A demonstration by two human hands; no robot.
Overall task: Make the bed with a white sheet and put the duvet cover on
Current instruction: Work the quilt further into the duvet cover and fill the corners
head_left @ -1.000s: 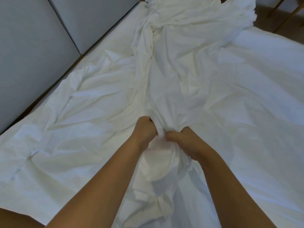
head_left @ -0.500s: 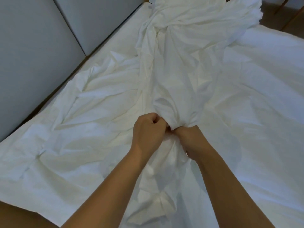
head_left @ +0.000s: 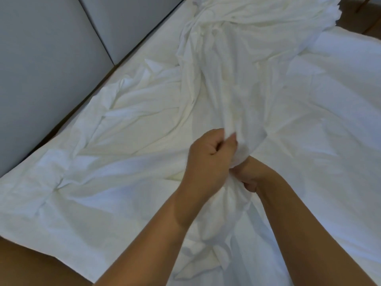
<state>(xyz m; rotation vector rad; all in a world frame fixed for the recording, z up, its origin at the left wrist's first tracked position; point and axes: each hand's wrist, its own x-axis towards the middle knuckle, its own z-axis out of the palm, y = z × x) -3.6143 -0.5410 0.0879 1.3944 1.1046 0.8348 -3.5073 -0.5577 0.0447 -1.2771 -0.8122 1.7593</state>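
The right hand [head_left: 250, 176] is largely buried in the bunched white cloth [head_left: 233, 83], its curled fingers lost in the folds it grips just beneath the left hand [head_left: 208, 159], some of whose fingertips slip behind a pinched fold. Whether that cloth is sheet or duvet cover cannot be told. The cloth's far end runs off the top edge; right of that end, thin wooden legs [head_left: 369, 15] are cropped and unidentifiable. Left of the cloth, the grey headboard [head_left: 41, 69] is cut by two edges. Nearer than the cloth, both forearms and an unclear brown shape [head_left: 31, 265] leave view at the bottom edge.
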